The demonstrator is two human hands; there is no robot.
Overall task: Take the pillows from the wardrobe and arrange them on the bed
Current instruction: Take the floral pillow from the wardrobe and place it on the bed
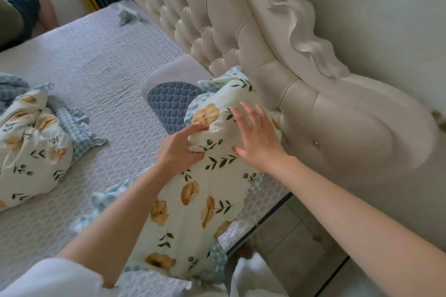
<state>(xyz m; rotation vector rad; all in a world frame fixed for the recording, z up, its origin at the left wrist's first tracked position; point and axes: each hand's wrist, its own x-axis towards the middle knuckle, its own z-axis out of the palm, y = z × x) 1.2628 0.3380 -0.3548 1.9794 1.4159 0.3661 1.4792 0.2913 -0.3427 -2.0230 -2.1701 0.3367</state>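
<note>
A floral pillow (190, 202), cream with yellow flowers and a blue checked frill, leans against the tufted headboard (217, 26) at the near side of the bed (96, 75). My left hand (179, 149) pinches a fold of its cover near the top. My right hand (258, 137) lies flat on the pillow's upper part, fingers spread and straight. A second floral pillow (31, 147) lies crumpled on the bed at the left. Behind the near pillow sits a grey pillow with a quilted blue panel (171, 96).
Another person's leg (26, 9) shows at the top left beyond the bed. A small crumpled cloth (125, 15) lies near the far end of the headboard. A pale bedside cabinet (296, 236) stands right of the bed below the headboard.
</note>
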